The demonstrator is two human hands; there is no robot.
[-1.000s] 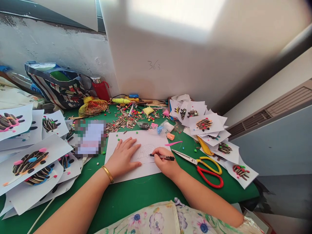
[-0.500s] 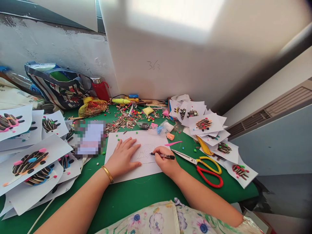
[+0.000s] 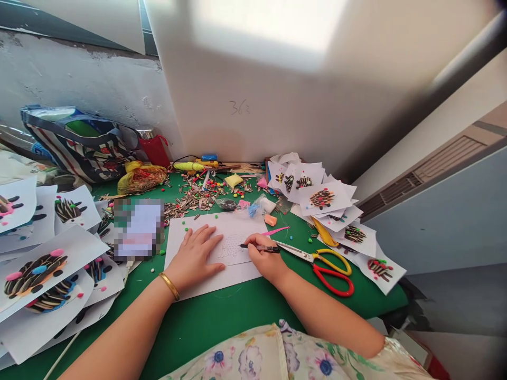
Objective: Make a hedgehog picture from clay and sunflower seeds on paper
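Note:
My left hand (image 3: pixel 198 257) lies flat with fingers spread on a white sheet of paper (image 3: pixel 241 277), a gold bangle round its wrist. A black pen (image 3: pixel 261 247) is gripped in my right hand (image 3: pixel 266 262), its tip at a line drawing (image 3: pixel 234 247) of a dotted, rounded animal shape. The drawing sits between the two hands, and my right hand rests on the sheet's right side. Just right of that hand lie scissors (image 3: pixel 312 257) with one yellow and one red handle. A pink plastic tool (image 3: pixel 276 230) lies behind it.
Sunflower seeds (image 3: pixel 194 200) and small coloured balls are scattered at the back of the green table (image 3: pixel 198 338). Cards with seed hedgehogs are piled left (image 3: pixel 51 253) and right (image 3: pixel 325 198). A blurred phone (image 3: pixel 140 227), red flask (image 3: pixel 153 149) and striped bag (image 3: pixel 79 145) stand leftward.
The whole view has shifted slightly, with things appearing a little further left. The pen tip stays on the drawing, and the left hand keeps its place flat on the paper.

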